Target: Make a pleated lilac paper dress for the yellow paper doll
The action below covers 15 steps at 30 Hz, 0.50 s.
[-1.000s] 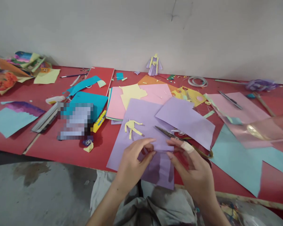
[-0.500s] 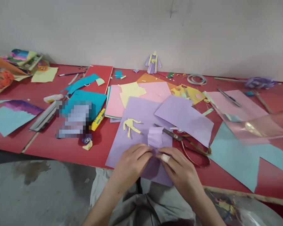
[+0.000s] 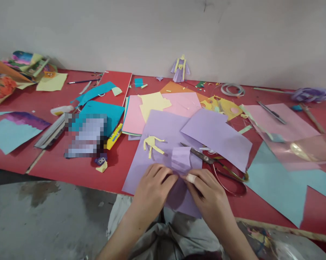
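Observation:
A small creased piece of purple paper (image 3: 181, 157) is pinched along its near edge by both hands. My left hand (image 3: 157, 187) grips it from the left, fingers closed. From the right, my right hand (image 3: 206, 189) does the same, with a white wrap round one finger. Fingertips hide the near edge of the piece. Underneath lies a large purple sheet (image 3: 138, 173), and on it, beyond my left hand, a yellow paper figure (image 3: 152, 144) with arms and legs. Scissors (image 3: 206, 157) rest just beyond my right hand, blades toward the purple piece.
Another purple sheet (image 3: 219, 133) lies behind the scissors. To the left are a yellow box (image 3: 114, 136), a blurred-out flat object (image 3: 88, 135) and a metal ruler-like bar (image 3: 50, 133). A purple-dressed paper figure (image 3: 180, 68) leans on the wall. Blue paper (image 3: 279, 187) covers the right side.
My view has shifted slightly, and both hands keep their pinch on the purple piece with little movement. An arm at the right edge has gone out of view.

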Each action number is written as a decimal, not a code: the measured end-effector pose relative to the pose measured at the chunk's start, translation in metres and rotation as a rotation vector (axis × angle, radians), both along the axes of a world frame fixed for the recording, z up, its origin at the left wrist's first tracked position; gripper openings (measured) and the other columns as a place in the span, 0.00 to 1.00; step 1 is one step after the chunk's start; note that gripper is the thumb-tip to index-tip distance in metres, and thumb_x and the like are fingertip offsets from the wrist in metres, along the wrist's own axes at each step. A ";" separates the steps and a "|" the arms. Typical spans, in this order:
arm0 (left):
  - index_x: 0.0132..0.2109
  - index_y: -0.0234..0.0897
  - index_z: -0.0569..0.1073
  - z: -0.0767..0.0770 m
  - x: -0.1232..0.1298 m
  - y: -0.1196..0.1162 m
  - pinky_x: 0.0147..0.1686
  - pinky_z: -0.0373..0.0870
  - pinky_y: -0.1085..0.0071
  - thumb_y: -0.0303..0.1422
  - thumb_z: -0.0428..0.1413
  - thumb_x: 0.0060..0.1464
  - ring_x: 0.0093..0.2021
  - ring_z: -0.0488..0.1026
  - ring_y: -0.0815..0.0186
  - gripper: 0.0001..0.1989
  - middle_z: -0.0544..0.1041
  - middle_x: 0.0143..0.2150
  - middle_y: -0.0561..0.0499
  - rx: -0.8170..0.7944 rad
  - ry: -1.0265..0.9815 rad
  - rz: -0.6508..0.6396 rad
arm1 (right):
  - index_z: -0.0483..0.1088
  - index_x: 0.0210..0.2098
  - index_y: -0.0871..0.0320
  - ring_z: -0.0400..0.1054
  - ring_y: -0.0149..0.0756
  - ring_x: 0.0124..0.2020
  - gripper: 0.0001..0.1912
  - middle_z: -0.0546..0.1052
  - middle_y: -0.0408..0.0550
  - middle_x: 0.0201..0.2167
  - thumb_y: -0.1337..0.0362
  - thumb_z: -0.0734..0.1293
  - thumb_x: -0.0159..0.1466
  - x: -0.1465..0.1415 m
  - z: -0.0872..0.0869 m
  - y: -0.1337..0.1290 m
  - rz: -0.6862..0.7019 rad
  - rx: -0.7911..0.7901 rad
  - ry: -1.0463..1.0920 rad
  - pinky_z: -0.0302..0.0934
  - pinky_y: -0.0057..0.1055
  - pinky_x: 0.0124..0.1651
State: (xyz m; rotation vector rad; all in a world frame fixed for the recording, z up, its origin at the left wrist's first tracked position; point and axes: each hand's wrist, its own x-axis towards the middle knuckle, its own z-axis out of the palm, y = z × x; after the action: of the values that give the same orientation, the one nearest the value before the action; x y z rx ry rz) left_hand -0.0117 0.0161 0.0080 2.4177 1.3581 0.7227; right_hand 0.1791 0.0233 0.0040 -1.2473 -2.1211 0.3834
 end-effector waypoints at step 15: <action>0.65 0.33 0.65 -0.009 -0.007 -0.021 0.67 0.56 0.55 0.33 0.48 0.68 0.66 0.62 0.58 0.21 0.68 0.67 0.52 0.112 0.255 -0.040 | 0.70 0.56 0.61 0.62 0.52 0.59 0.19 0.76 0.52 0.56 0.71 0.62 0.67 0.028 -0.006 -0.026 0.050 0.173 -0.404 0.59 0.47 0.53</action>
State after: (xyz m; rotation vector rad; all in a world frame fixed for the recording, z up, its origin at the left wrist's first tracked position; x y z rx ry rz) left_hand -0.0190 -0.0050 -0.0014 2.6936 1.3888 0.5058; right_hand 0.2067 -0.0029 -0.0021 -1.2512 -2.4651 -0.0397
